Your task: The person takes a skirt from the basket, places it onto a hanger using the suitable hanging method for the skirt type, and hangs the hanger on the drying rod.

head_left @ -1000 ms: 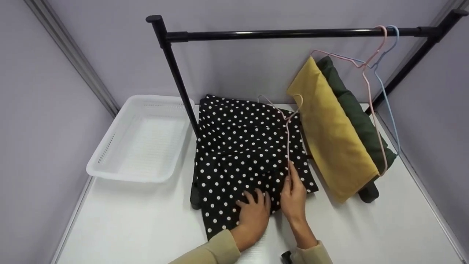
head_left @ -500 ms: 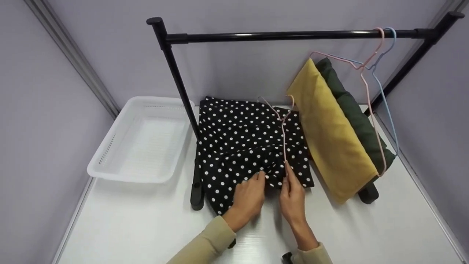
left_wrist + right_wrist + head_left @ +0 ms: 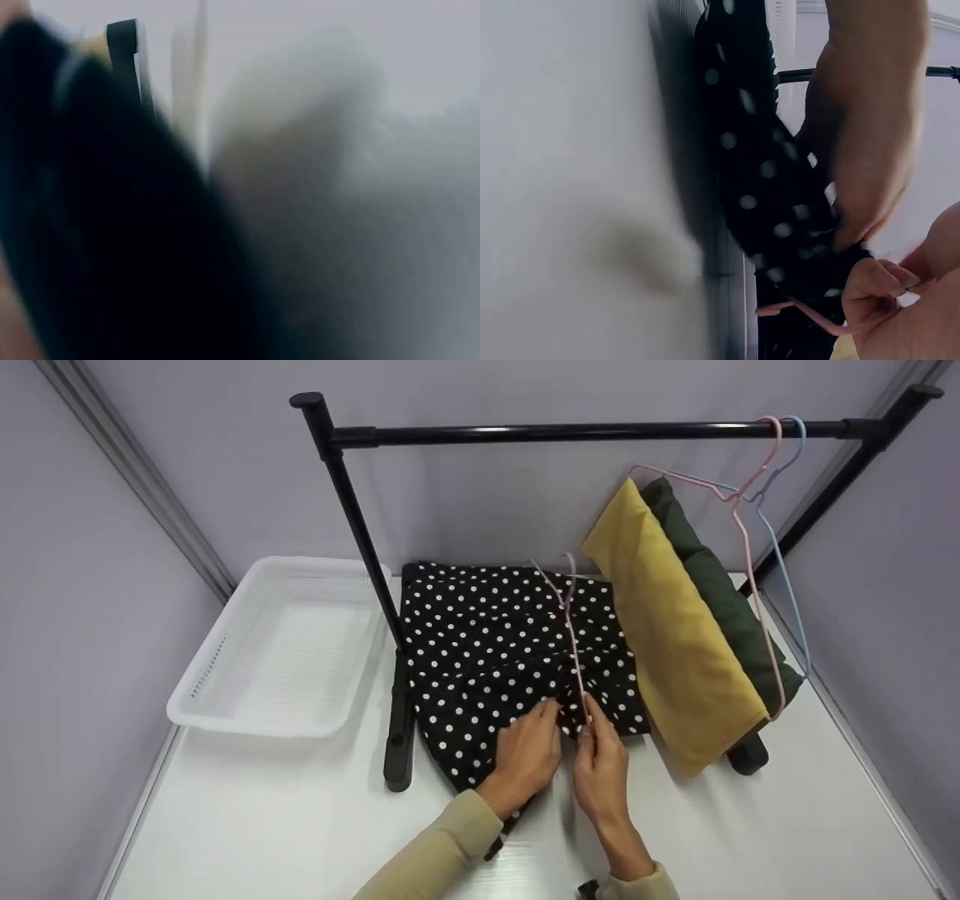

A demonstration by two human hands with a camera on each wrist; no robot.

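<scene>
A black polka-dot cloth point(image 3: 480, 660) lies on the table under the rack. On top of it, tilted to the right, is a pink hanger point(image 3: 571, 641), its hook toward the wall. My right hand point(image 3: 602, 765) pinches the hanger's lower end near the cloth's front edge. Just left of it, my left hand point(image 3: 529, 746) has its fingers curled on a gathered fold of the cloth. In the right wrist view the polka-dot cloth point(image 3: 761, 172) rises to both hands, beside the pink wire. A dark blur fills much of the left wrist view.
Above the cloth runs a black rack bar point(image 3: 525, 433). A yellow cloth point(image 3: 667, 637) and a dark green cloth point(image 3: 697, 555) hang at the right on a pink and a blue hanger. To the left stands a white plastic basket point(image 3: 187, 712).
My left hand, first spread flat on the cloth, has gathered a fold and moved right and up toward the hanger. The cloth's front corner has been drawn along. The hanger's hook has swung left.
</scene>
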